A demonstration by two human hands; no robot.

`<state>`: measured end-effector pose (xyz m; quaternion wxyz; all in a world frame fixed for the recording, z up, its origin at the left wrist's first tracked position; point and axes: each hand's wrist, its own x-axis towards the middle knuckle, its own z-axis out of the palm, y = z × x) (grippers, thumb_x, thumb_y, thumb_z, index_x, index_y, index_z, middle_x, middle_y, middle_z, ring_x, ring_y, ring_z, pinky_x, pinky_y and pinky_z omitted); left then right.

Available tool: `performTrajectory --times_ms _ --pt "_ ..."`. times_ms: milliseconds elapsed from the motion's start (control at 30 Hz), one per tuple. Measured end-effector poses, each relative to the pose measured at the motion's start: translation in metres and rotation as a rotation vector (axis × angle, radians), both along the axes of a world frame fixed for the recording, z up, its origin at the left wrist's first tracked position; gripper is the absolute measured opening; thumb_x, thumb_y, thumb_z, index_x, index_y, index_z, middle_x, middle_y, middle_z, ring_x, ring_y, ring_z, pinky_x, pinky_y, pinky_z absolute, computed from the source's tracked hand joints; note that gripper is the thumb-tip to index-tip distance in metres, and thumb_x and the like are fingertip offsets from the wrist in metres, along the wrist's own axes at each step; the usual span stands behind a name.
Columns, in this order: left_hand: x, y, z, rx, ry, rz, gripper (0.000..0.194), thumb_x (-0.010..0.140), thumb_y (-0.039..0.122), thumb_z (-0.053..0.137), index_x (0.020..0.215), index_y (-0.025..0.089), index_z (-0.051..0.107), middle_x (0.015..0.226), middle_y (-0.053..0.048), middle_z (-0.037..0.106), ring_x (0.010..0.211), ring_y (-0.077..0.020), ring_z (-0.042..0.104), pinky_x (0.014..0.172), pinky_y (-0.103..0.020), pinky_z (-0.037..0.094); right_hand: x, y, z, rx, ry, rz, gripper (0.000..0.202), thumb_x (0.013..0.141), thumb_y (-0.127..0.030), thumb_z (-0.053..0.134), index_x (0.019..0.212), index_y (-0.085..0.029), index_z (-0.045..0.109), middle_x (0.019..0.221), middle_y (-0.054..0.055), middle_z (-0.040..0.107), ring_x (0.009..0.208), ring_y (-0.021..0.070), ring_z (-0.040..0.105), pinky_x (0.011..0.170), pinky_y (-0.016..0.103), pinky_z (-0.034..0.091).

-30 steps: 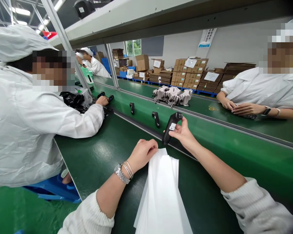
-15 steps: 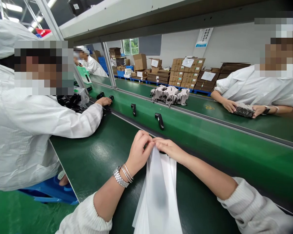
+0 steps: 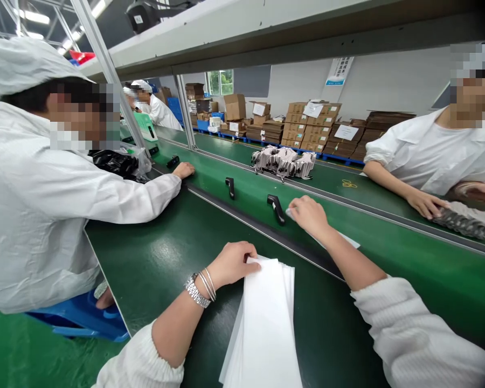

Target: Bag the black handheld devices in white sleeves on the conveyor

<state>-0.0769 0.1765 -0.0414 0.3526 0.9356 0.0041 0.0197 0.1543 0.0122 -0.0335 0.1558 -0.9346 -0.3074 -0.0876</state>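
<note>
A stack of long white translucent bags (image 3: 269, 323) lies on the green table in front of me. My left hand (image 3: 236, 264) is closed at the stack's far left corner, thumb on top. Out over the green belt, my right hand (image 3: 309, 215) pinches the end of a white bag (image 3: 350, 240). Most of that bag is hidden under my right hand and forearm, so what it contains cannot be made out. Just left of my right hand lies a black pistol-shaped device (image 3: 276, 209); a second black device (image 3: 230, 187) is farther left on the belt.
A co-worker's arm (image 3: 145, 196) reaches onto the belt at left, near black plastic bags (image 3: 115, 164). Across the belt, another person's hand (image 3: 426, 205) rests by a grey bundle (image 3: 466, 221). Bundled pale pieces (image 3: 283, 160) lie beyond the rail. A shelf beam (image 3: 242, 48) crosses overhead.
My hands have parted. The right moved forward and right over the belt with a bag, while the left came down to the stack's corner. The co-worker opposite shifted the grey bundle to the right.
</note>
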Motion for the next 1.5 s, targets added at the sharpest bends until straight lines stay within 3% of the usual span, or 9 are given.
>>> performTrajectory --times_ms 267,400,600,733,933,1133,1267,1400,1500 --pt "0.004 -0.003 -0.001 0.164 -0.156 -0.013 0.028 0.094 0.025 0.040 0.077 0.018 0.060 0.078 0.002 0.064 0.073 -0.0105 0.056 0.089 -0.030 0.034 0.008 0.043 -0.048 0.257 0.274 -0.016 0.045 0.085 -0.021 0.051 0.129 -0.016 0.045 0.115 0.017 0.059 0.103 0.0296 0.058 0.091 0.045 0.042" --pt "0.002 -0.005 0.002 0.148 -0.208 0.000 0.018 0.093 0.019 0.041 0.086 0.020 0.058 0.076 0.004 0.062 0.070 -0.0092 0.053 0.090 -0.030 0.035 -0.006 0.031 -0.039 0.504 0.420 0.081 0.051 0.090 -0.024 0.038 0.140 -0.020 0.025 0.102 0.010 0.062 0.089 0.0205 0.063 0.079 0.036 0.051" --pt "-0.002 -0.011 0.010 0.136 -0.361 0.041 0.010 0.086 0.024 0.059 0.077 0.018 0.059 0.086 0.000 0.057 0.086 -0.0136 0.052 0.088 -0.032 0.036 -0.074 0.005 -0.009 1.109 0.902 0.440 0.096 0.071 -0.030 0.074 0.141 -0.036 0.009 0.106 0.003 0.056 0.083 0.0178 0.064 0.079 0.038 0.053" --pt "-0.004 -0.016 0.014 0.022 -0.418 0.036 0.009 0.083 0.024 0.064 0.076 0.018 0.061 0.088 -0.002 0.054 0.087 -0.0142 0.051 0.084 -0.030 0.038 -0.100 0.003 -0.007 1.098 0.939 0.517 0.091 0.070 -0.027 0.077 0.138 -0.038 0.018 0.110 0.002 0.054 0.078 0.0129 0.061 0.078 0.034 0.052" --pt "-0.007 -0.023 0.020 -0.225 -0.545 0.106 0.010 0.086 0.018 0.057 0.077 0.017 0.058 0.091 -0.003 0.049 0.090 -0.0132 0.050 0.083 -0.027 0.042 -0.128 0.006 -0.010 0.814 1.025 0.620 0.037 0.086 -0.049 0.060 0.111 -0.022 0.058 0.110 0.006 0.060 0.099 0.0192 0.059 0.085 0.032 0.048" --pt "-0.002 -0.017 0.015 -0.318 -0.515 0.284 0.015 0.087 0.022 0.055 0.074 0.016 0.055 0.089 -0.002 0.050 0.087 -0.0123 0.051 0.081 -0.025 0.043 -0.148 0.004 -0.006 0.783 1.450 0.635 0.035 0.085 -0.050 0.061 0.094 -0.016 0.060 0.080 0.006 0.067 0.072 0.0179 0.064 0.075 0.034 0.049" --pt "-0.001 -0.008 0.010 -0.207 -0.336 0.284 0.018 0.086 0.031 0.056 0.074 0.017 0.055 0.084 0.000 0.052 0.080 -0.0123 0.050 0.075 -0.026 0.041 -0.100 0.000 0.013 0.871 0.995 0.310 0.034 0.089 -0.052 0.049 0.095 -0.019 0.056 0.073 0.003 0.064 0.060 0.0160 0.057 0.059 0.029 0.044" --pt "-0.004 -0.001 0.005 -0.065 -0.095 0.182 0.023 0.073 0.038 0.071 0.079 0.019 0.059 0.084 0.000 0.054 0.078 -0.0134 0.050 0.070 -0.025 0.039 -0.032 0.008 0.013 0.416 0.219 0.101 0.024 0.090 -0.035 0.043 0.086 -0.018 0.060 0.087 0.008 0.062 0.083 0.0239 0.059 0.074 0.035 0.044" --pt "-0.004 -0.003 0.005 -0.011 -0.048 0.091 0.013 0.078 0.028 0.064 0.072 0.018 0.058 0.080 0.001 0.055 0.076 -0.0121 0.050 0.071 -0.025 0.037 -0.011 0.035 -0.005 0.174 0.017 0.085 0.029 0.085 -0.029 0.051 0.111 -0.019 0.061 0.113 0.012 0.058 0.108 0.0291 0.054 0.091 0.040 0.040"
